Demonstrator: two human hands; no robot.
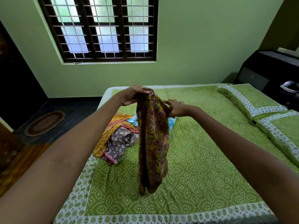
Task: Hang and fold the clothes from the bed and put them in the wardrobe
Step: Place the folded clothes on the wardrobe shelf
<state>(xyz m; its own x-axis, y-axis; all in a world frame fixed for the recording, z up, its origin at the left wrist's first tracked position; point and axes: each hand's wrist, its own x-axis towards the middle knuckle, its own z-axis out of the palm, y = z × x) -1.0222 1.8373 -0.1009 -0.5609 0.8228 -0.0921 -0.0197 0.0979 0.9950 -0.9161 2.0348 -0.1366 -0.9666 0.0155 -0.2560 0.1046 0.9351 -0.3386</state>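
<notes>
Far left, on the dark floor: one oval brown woven mat (45,123), well apart from the bed.

Bed with green white-dotted printed sheet (202,151): its left and near edges carry a white leaf-print border. We see open floor along the left edge.

On the sheet near that left edge, a heap of loose clothes. We count three pieces: one orange patterned cloth (111,125), one grey cloth with white motifs and pink trim (120,141), and one light blue printed cloth (133,120) showing behind the others. More may be hidden beneath.

Left hand (134,95): closed over the top of one long mustard-yellow floral-print garment (153,139), raised above the bed. The garment hangs straight down in a narrow bunch; its lower end touches the sheet.

Right hand (176,108): fingers pinching the garment's right edge just below the left hand.

Right of the garment, the sheet is bare up to the head end.

Far right: two pillows in matching green covers (267,117), lying side by side along the bed's edge. Beyond them, one dark wooden headboard unit (267,67).
</notes>
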